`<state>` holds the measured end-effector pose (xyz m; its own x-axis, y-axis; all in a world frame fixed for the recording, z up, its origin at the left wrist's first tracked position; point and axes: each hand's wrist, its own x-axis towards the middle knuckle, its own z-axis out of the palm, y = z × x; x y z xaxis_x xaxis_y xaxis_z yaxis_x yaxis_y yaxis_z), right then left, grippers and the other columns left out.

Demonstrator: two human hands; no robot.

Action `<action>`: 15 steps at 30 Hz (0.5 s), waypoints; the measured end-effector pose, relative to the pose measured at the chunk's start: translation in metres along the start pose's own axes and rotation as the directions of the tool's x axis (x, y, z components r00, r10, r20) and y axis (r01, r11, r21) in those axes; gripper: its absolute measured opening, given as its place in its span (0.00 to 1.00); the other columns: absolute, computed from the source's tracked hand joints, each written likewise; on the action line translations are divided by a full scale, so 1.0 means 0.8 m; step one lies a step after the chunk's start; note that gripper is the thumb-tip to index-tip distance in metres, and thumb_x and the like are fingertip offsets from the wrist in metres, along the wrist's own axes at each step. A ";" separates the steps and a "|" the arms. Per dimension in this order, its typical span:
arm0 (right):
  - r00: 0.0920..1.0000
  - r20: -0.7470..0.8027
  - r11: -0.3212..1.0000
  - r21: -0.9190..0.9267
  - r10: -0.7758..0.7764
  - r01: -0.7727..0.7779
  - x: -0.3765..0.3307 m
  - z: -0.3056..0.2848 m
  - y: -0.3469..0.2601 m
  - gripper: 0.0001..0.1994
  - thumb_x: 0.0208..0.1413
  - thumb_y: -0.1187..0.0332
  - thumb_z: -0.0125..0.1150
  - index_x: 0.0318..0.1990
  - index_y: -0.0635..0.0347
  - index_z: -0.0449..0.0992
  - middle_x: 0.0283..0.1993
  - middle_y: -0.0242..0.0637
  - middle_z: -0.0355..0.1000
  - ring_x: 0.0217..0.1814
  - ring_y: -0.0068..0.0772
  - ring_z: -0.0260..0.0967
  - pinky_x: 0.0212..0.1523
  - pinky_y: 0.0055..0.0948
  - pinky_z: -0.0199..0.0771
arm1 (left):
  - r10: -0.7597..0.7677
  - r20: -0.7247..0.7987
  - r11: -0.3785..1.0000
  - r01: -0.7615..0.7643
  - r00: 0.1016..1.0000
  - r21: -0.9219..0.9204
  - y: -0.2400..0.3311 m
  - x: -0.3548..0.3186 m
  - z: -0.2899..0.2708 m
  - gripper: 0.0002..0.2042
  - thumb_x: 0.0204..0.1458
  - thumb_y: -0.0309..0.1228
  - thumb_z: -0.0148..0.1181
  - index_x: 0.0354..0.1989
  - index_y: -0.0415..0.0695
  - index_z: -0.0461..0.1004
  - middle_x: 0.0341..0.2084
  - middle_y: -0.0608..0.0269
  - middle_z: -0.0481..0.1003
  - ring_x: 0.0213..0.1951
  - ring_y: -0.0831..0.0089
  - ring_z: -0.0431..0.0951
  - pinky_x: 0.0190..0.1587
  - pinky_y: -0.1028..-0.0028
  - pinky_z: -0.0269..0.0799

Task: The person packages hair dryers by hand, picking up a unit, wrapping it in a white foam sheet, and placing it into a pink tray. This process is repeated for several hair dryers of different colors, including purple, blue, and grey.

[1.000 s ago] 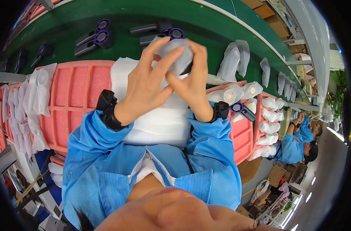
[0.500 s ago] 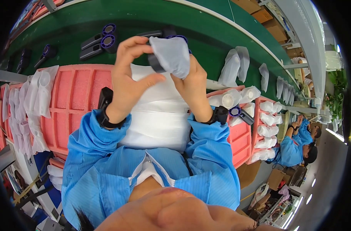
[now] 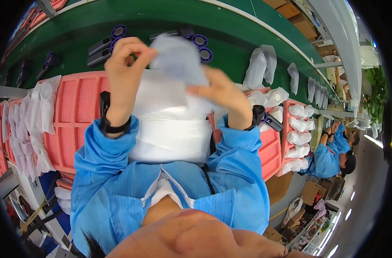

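A whitish translucent bag (image 3: pixel 179 58), smeared by motion, is held up in front of me with a darker shape showing through it, likely a hair dryer. My left hand (image 3: pixel 127 64) pinches the bag's left edge between thumb and fingers. At the bag's lower right corner, my right hand (image 3: pixel 222 90) closes round it, its fingers blurred. Below the hands lies a stack of white bags (image 3: pixel 170 137), close to my body. Just beyond the held bag, dark hair dryers with purple rings (image 3: pixel 200 41) rest on the green bench (image 3: pixel 153 21).
More dark hair dryers (image 3: pixel 99 51) lie at the far left. Pink foam trays (image 3: pixel 71 124) flank me; bagged items (image 3: pixel 299 137) fill the right one, and bags (image 3: pixel 45 103) drape the left. Wrapped pieces (image 3: pixel 256 69) stand on the bench. Other people (image 3: pixel 329 159) work at far right.
My left hand has moved left and now pinches the bag's edge. My right hand has turned and shifted right and down. The dark part sticking out of the bag no longer shows.
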<state>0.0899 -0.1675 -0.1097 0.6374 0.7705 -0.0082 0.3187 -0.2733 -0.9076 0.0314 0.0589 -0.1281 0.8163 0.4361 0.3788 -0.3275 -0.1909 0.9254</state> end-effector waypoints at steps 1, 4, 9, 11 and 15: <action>0.979 -0.182 0.988 -0.106 0.093 -0.113 0.006 -0.016 0.021 0.17 0.51 0.66 0.64 0.46 0.66 0.71 0.39 0.39 0.74 0.39 0.30 0.72 0.41 0.31 0.72 | -0.001 0.002 1.000 0.001 1.000 -0.003 -0.005 -0.002 0.008 0.09 0.39 0.27 0.70 0.29 0.43 0.77 0.32 0.65 0.70 0.30 0.70 0.70 0.32 0.75 0.65; 0.725 -0.652 0.756 -0.354 0.222 -0.550 0.043 -0.073 0.107 0.21 0.49 0.60 0.65 0.43 0.69 0.71 0.38 0.50 0.75 0.39 0.43 0.74 0.41 0.34 0.73 | -0.001 0.296 0.977 -0.063 0.955 0.205 -0.022 -0.019 0.051 0.10 0.42 0.30 0.69 0.32 0.42 0.75 0.29 0.63 0.71 0.30 0.69 0.73 0.30 0.71 0.67; 0.713 -0.618 0.350 -0.622 0.330 -0.701 0.043 -0.101 0.189 0.26 0.44 0.60 0.66 0.47 0.71 0.70 0.43 0.57 0.73 0.45 0.53 0.72 0.46 0.39 0.72 | -0.040 0.534 0.791 -0.299 0.845 0.533 -0.057 -0.057 0.102 0.10 0.46 0.36 0.66 0.30 0.45 0.73 0.28 0.62 0.71 0.32 0.65 0.75 0.31 0.69 0.69; 0.738 -0.578 0.226 -0.712 0.349 -0.665 0.047 -0.086 0.180 0.27 0.43 0.61 0.66 0.47 0.71 0.70 0.45 0.58 0.73 0.47 0.54 0.72 0.48 0.40 0.72 | -0.033 0.539 0.723 -0.352 0.842 0.594 -0.067 -0.062 0.106 0.11 0.46 0.38 0.66 0.30 0.46 0.73 0.27 0.61 0.71 0.32 0.64 0.74 0.31 0.68 0.70; 0.889 -0.457 0.665 -0.654 0.033 -0.361 0.044 -0.053 0.163 0.28 0.37 0.66 0.69 0.48 0.69 0.71 0.46 0.53 0.74 0.49 0.46 0.72 0.50 0.34 0.71 | 0.067 0.541 0.678 -0.436 0.839 0.592 -0.079 -0.065 0.107 0.11 0.45 0.38 0.66 0.29 0.46 0.73 0.26 0.63 0.69 0.32 0.63 0.74 0.31 0.67 0.70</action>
<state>0.1838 -0.2004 -0.2103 0.8977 0.4125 0.1547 0.4405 -0.8363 -0.3263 0.0503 -0.0275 -0.2075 0.9200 -0.1225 0.3723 -0.2958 -0.8402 0.4545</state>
